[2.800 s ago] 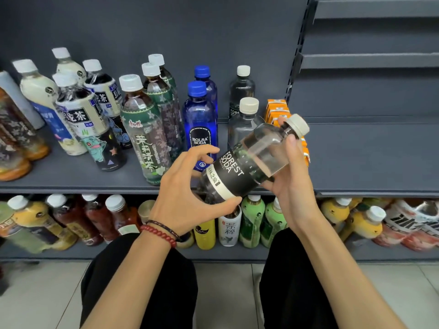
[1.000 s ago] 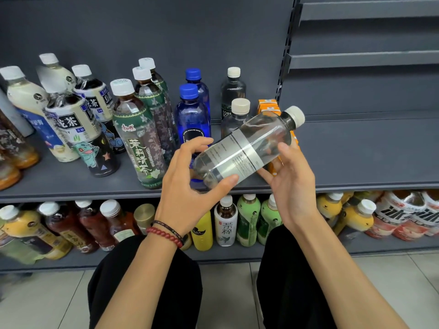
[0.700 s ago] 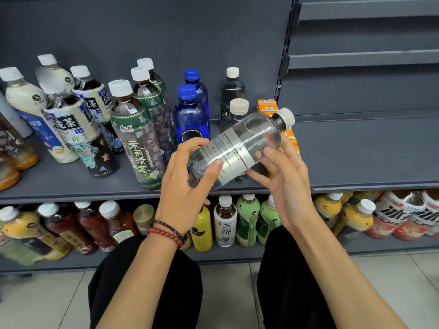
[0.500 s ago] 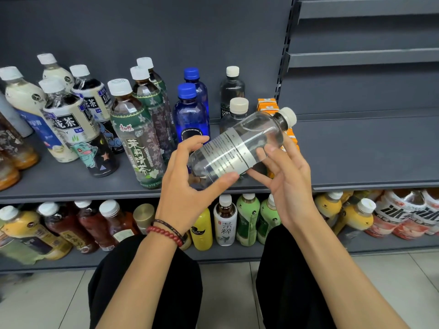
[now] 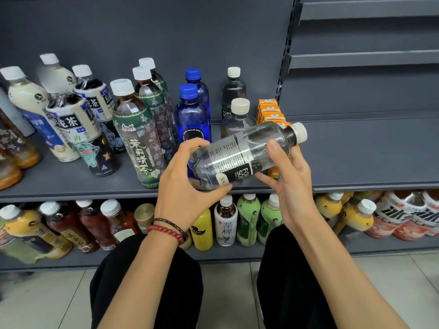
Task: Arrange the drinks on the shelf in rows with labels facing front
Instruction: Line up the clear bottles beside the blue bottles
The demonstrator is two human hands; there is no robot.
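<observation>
I hold a clear Forest Soda bottle (image 5: 242, 154) with a cream cap, tilted almost flat in front of the grey shelf (image 5: 356, 150), cap to the right. Its small-print side faces up and the black label edge shows underneath. My left hand (image 5: 187, 184) grips the bottle's base end, thumb below. My right hand (image 5: 288, 176) holds the neck end, thumb on top. Behind it on the shelf stand two more Forest Soda bottles (image 5: 234, 91), two blue Bolsa Soda bottles (image 5: 192, 115), green jasmine tea bottles (image 5: 139, 136) and oolong tea bottles (image 5: 78, 129).
Orange juice cartons (image 5: 269, 110) sit just behind the held bottle. The shelf's right half is bare grey board. The lower shelf (image 5: 237, 255) holds rows of yellow, green and red drinks. My knees in black trousers are below, over a tiled floor.
Both hands rolled the bottle about its long axis: the front label turned away, the print side came up, and now the black label edge shows again at the underside.
</observation>
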